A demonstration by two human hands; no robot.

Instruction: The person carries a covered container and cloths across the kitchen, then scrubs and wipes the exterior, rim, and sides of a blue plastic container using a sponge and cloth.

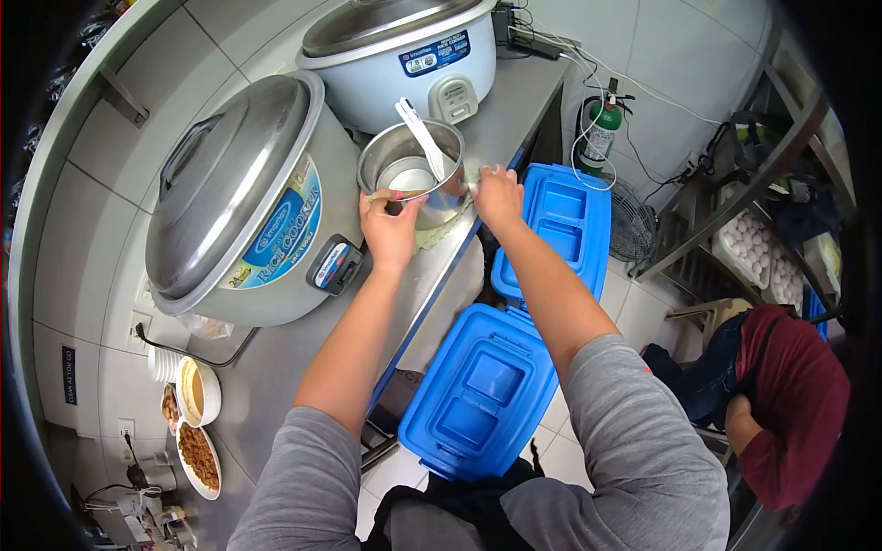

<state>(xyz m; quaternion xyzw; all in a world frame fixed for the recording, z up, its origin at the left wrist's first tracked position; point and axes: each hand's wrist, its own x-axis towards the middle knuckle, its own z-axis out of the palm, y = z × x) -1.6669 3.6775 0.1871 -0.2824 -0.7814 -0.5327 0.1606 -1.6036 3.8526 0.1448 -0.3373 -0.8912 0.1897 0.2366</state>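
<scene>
A round metal pot [424, 216] stands on the counter between two rice cookers, with a white plastic paddle [423, 142] leaning inside it. At its near rim my left hand [389, 231] is closed, thumb and fingers pinching a thin tan-and-red item [401, 195] whose kind I cannot make out. My right hand [499, 196] is to the right of the pot, over the counter's edge, with its fingers curled; a bit of pale material shows by the fingertips, but what they hold is unclear. A pale greenish cloth [441, 232] lies under and beside the pot.
A large rice cooker [276, 211] is at left, another rice cooker [395, 64] behind. Blue lidded bins [482, 386] stand below the counter. A fire extinguisher [602, 129] and floor fan [629, 220] are beyond. Bowls of food [197, 459] sit at lower left. A person in maroon [790, 404] is at right.
</scene>
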